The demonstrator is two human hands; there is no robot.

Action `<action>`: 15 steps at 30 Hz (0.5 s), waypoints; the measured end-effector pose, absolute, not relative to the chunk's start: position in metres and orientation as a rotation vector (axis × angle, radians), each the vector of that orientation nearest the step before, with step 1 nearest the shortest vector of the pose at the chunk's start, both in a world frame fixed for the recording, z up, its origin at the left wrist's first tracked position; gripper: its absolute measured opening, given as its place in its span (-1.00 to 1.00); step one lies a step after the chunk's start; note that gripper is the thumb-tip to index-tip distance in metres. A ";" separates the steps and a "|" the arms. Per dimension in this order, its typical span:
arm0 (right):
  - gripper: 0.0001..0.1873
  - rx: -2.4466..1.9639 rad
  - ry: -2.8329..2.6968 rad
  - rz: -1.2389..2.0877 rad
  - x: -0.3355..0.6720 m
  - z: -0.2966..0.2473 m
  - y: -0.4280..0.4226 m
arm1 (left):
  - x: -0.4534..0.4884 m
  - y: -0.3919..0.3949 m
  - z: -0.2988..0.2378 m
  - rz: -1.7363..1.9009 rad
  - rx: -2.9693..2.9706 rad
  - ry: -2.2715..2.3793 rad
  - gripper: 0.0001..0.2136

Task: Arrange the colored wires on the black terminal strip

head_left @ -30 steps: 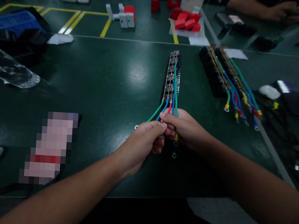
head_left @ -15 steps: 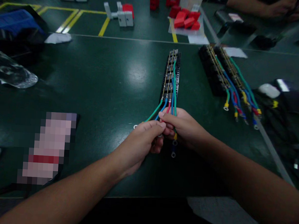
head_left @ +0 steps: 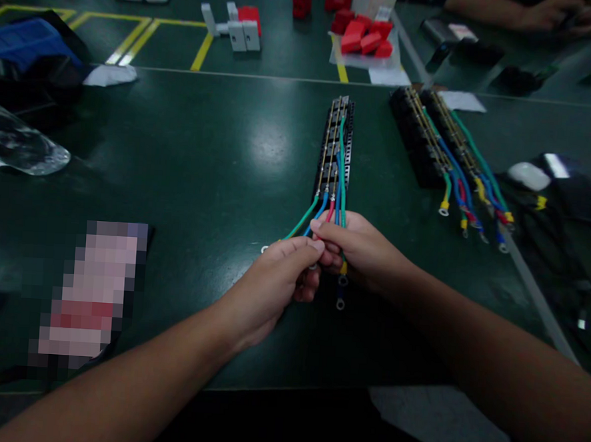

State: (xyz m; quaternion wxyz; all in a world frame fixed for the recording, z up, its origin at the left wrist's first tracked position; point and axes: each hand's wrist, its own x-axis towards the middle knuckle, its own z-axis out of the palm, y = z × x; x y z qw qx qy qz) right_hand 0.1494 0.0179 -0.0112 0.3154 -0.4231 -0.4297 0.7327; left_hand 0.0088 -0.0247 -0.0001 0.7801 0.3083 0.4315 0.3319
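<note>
A long black socket strip [head_left: 333, 143] with brass bars lies lengthwise on the green table. Green, blue and red wires run from it toward me, and some end in ring terminals. My right hand [head_left: 357, 243] is closed, thumb and fingers pinching the red wire [head_left: 331, 212] just below the strip. Right beside it, my left hand [head_left: 285, 270] is closed at the lower part of the red wire, its fingertips hiding most of that end. A green wire [head_left: 303, 219] and a blue wire [head_left: 318, 213] pass behind my left fingers. Two ring terminals [head_left: 340, 305] hang below my right hand.
Two more wired strips [head_left: 418, 138] lie at the right, near a cluster of dark cables [head_left: 540, 229]. A phone-shaped blurred object [head_left: 91, 288] is at the left. Red parts [head_left: 364, 37] on a plastic bag and grey parts [head_left: 244, 36] sit farther back. Another person's hands [head_left: 563, 14] show at upper right.
The whole view has shifted slightly, so things appear a little farther left. Both hands keep the same pinch on the red wire, with no clear movement along it.
</note>
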 end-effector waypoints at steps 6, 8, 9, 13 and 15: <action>-0.73 -1.108 -1.138 1.931 0.150 -0.012 0.018 | 0.009 -0.025 0.001 0.719 0.667 0.929 -0.81; -0.73 -1.114 -1.138 1.932 0.149 -0.011 0.018 | 0.009 -0.025 0.001 0.722 0.665 0.928 -0.81; -0.72 -1.120 -1.137 1.933 0.149 -0.010 0.018 | 0.009 -0.025 0.002 0.725 0.663 0.927 -0.81; -0.73 -1.128 -1.132 1.930 0.149 -0.009 0.017 | 0.010 -0.025 0.002 0.715 0.665 0.940 -0.81; -0.73 -1.125 -1.139 1.926 0.149 -0.010 0.018 | 0.009 -0.025 0.002 0.710 0.678 0.953 -0.81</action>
